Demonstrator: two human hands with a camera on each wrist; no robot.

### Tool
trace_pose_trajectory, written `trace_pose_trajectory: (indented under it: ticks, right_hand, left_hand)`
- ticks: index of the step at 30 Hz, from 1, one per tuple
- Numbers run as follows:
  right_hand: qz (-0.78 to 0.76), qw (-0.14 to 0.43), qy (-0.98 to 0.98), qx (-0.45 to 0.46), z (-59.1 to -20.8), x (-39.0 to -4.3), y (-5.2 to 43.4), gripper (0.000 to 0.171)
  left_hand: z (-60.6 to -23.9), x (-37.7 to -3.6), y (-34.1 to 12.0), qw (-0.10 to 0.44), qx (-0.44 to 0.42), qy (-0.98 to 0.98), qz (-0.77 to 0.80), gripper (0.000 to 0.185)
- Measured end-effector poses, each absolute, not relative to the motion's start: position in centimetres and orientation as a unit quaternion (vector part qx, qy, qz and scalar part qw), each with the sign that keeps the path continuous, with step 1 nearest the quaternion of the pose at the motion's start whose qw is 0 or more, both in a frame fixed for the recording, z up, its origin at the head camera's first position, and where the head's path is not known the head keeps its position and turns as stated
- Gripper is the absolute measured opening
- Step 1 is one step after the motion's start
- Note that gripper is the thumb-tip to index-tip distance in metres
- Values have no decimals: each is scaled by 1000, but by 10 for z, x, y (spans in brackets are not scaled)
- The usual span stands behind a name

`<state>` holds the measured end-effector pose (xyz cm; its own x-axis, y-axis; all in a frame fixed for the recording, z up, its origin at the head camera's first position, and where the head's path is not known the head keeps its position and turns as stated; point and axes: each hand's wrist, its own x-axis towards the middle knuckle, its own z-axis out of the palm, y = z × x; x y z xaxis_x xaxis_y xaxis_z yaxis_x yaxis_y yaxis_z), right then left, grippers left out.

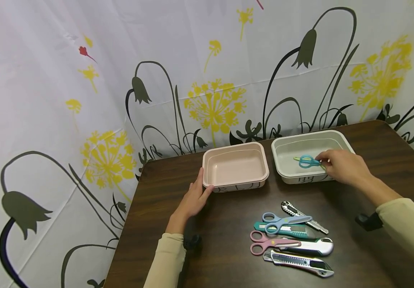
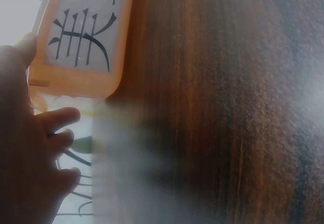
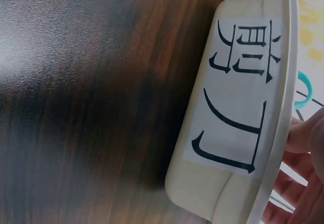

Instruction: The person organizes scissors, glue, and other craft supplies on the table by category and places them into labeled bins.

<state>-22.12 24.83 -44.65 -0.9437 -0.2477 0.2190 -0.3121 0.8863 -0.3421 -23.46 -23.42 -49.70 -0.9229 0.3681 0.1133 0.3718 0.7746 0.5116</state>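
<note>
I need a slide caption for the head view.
Right hand holds turquoise scissors over the pale bin; left hand touches the pink bin.

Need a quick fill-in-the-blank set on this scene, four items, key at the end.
1. The teal scissors are in the person's ____ hand.
2. The left hand touches the tray on the person's ____ side.
3. In the right wrist view, the label on the cream tray shows ____ characters.
4. Blue scissors lie on the table near a ____ pair.

Missing words: right; left; two; pink.
</note>
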Motion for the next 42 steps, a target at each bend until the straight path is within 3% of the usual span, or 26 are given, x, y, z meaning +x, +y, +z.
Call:
trace_pose_trajectory:
  ticks: [11, 23, 31, 42]
  right_hand:
    - [196, 4, -974, 112, -447, -232, 260, 29]
    - [190, -28, -977, 94, -442, -239, 264, 34]
    - [188, -28, -977, 98, -444, -236, 264, 30]
    - [202, 20, -972, 119, -440, -225, 263, 29]
  left_hand:
    - [-498, -235, -234, 7, -195, -942, -272, 77]
    - [-494, -234, -234, 6, -197, -941, -274, 78]
    - [-496, -234, -233, 4, -196, -942, -273, 78]
    - [-496, -234, -233, 4, -194, -942, -275, 78]
